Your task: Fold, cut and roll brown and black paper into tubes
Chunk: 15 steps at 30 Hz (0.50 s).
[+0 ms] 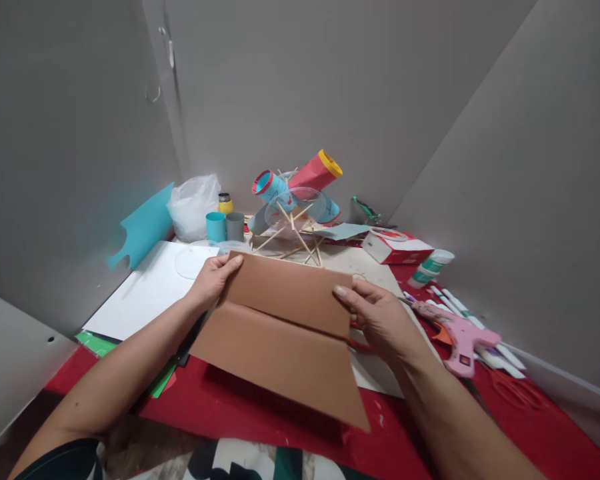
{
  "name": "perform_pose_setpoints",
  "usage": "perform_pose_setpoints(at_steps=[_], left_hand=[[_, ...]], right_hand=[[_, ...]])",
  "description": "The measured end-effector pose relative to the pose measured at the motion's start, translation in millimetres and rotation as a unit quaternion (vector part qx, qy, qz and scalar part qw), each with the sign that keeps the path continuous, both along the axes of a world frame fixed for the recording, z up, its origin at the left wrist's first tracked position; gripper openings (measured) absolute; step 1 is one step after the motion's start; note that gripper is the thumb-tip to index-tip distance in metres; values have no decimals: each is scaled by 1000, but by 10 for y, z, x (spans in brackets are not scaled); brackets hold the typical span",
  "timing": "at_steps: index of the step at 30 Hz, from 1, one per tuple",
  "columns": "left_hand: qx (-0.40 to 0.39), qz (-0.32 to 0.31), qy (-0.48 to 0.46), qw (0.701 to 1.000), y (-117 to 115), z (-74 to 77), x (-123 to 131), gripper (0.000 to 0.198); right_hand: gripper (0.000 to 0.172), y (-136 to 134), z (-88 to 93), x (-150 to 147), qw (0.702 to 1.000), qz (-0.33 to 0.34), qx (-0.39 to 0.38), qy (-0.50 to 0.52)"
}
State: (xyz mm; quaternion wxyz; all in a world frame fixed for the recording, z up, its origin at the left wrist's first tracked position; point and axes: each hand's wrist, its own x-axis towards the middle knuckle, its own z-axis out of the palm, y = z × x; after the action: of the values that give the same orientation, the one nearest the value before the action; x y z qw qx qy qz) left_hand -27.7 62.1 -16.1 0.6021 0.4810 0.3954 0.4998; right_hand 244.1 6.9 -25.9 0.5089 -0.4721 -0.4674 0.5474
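A sheet of brown card [285, 360], creased across its middle, is held up in front of me above the table. My left hand [214, 279] pinches its upper left corner between thumb and fingers. At the upper right edge my right hand [373, 310] grips it, thumb on the near face and fingers behind. The lower half slopes down toward me past the crease. Behind the card stands a frame of wooden sticks [293, 223] with a clear plastic disc, carrying a red paper tube [313, 175] and a blue paper tube [267, 187].
White sheets [140, 287], a blue curled sheet [145, 223], a plastic bag [195, 203] and two cups [216, 228] lie left. On the right are a pink glue gun [463, 337], red scissors [517, 390], white markers [480, 320], stacked tubs [430, 268] and a red-white box [397, 249]. Grey walls surround the red-covered table.
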Motion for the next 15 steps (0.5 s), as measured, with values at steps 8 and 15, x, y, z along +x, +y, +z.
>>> perform_pose_setpoints(at_steps=[8,15], left_hand=[[40,129,-1,991,-20,-140,3,33],[58,121,26,991,-96,-164,-43,34]], right_hand=[[47,19,-89,-72,993,-100,57,22],[37,107,-91,-47,990,-131,27,43]])
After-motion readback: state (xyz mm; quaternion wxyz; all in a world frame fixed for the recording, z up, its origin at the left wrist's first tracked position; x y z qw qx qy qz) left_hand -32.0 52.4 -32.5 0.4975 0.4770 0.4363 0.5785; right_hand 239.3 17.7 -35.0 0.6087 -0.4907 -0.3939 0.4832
